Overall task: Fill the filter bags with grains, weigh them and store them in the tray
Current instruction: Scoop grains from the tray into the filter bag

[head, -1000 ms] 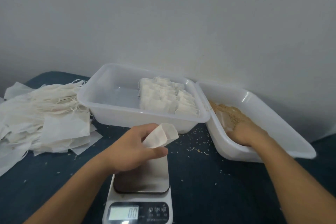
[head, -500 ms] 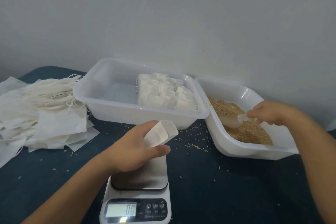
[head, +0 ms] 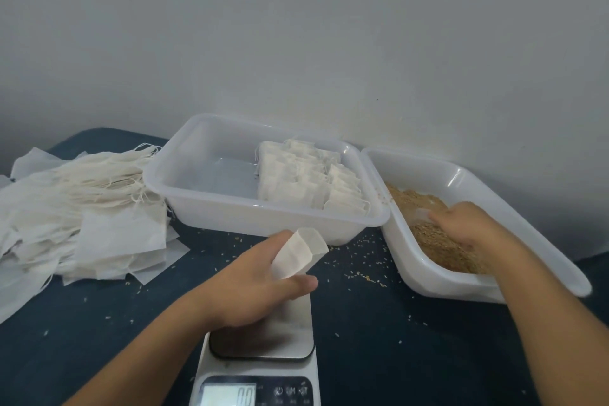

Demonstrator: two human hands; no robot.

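Half a second ago your right hand was lifted above the grains, pinching a small clear scoop; now it has dropped back down into the grain tub at the right end of the table, and the scoop shows only as a pale edge by your fingertips. That suggests the scoop came up short or empty, so the fill has not begun and you are going in for another load. The fingers of that hand are curled downward against the grains; they seem to be around the scoop handle, though the grip itself is hidden.

Your left hand has not shifted: it holds the open filter bag just above the scale, thumb underneath and fingers wrapped behind, mouth tipped toward the tub. The scale's plate is bare and the display seems to read zero. The storage tray sits at the back edge with filled bags stacked on its right side. Empty bags lie heaped at the left edge.
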